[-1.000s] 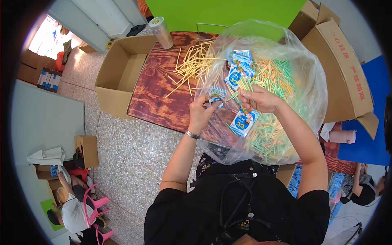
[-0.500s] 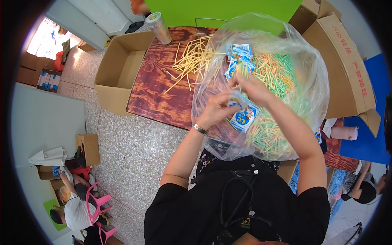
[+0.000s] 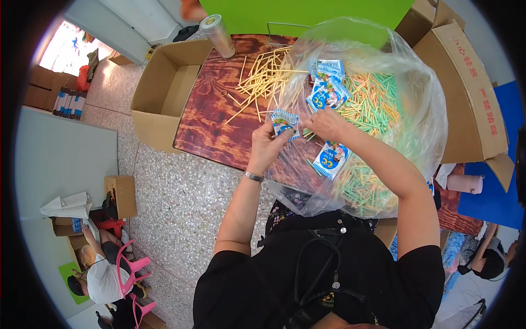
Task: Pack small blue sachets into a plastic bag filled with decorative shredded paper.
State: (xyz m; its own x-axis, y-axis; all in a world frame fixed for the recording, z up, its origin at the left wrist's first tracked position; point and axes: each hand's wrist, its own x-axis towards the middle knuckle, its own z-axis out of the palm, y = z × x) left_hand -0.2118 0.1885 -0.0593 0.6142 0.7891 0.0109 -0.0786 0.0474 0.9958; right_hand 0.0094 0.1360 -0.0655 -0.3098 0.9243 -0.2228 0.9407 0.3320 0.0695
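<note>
My left hand point(image 3: 267, 147) grips a small blue and white packet point(image 3: 285, 122) at the left rim of a large clear plastic bag point(image 3: 416, 104). My right hand point(image 3: 326, 123) is inside the bag's mouth, its fingers closed on the same packet's right edge. The bag holds several more blue and white packets point(image 3: 327, 90) and a mass of thin yellow, green and orange sticks point(image 3: 371, 104). Another packet point(image 3: 332, 159) lies under my right forearm.
A pile of loose yellow sticks point(image 3: 263, 82) lies on the dark wooden table point(image 3: 211, 120). An open cardboard box point(image 3: 164, 90) stands at its left, a metal can point(image 3: 217, 28) at the far edge, and more cardboard boxes point(image 3: 471, 93) at the right. A person point(image 3: 101, 277) sits lower left.
My left hand has drawn a packet out to the bag's left rim. My right hand has followed it leftward and now meets it there.
</note>
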